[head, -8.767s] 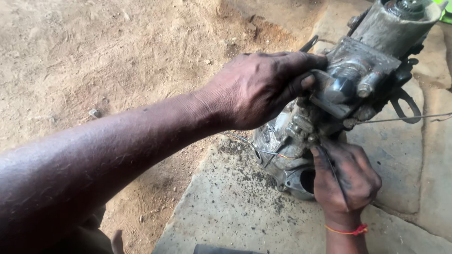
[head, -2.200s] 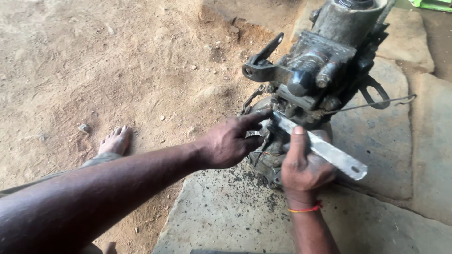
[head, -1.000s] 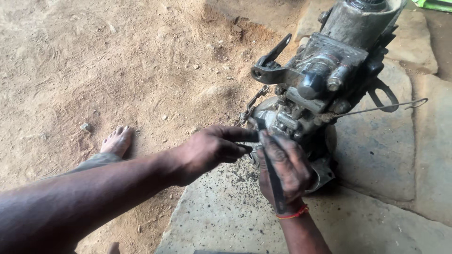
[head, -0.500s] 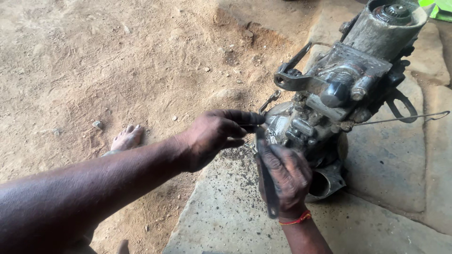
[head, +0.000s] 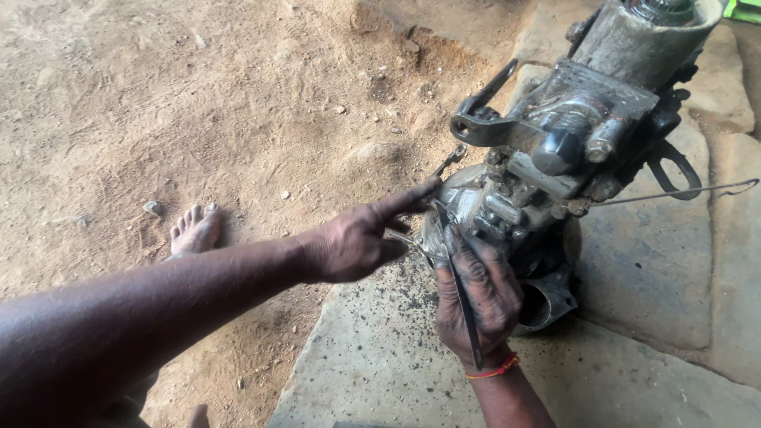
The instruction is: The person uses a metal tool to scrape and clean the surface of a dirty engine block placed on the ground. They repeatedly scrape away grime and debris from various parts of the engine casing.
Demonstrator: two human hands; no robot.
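Greasy engine assembly (head: 571,150) is standing on the stone slab (head: 634,261). We're gripping a flat tool (head: 464,297) with right hand (head: 476,305); left hand (head: 357,242) is pinching at the housing. Oily grip may let the tool slip.

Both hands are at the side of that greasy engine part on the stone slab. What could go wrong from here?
The thin tool in the oily right hand could slip, jabbing the left hand beside it. The engine part stands tilted on the stone slab and might tip. A bare foot lies nearby.
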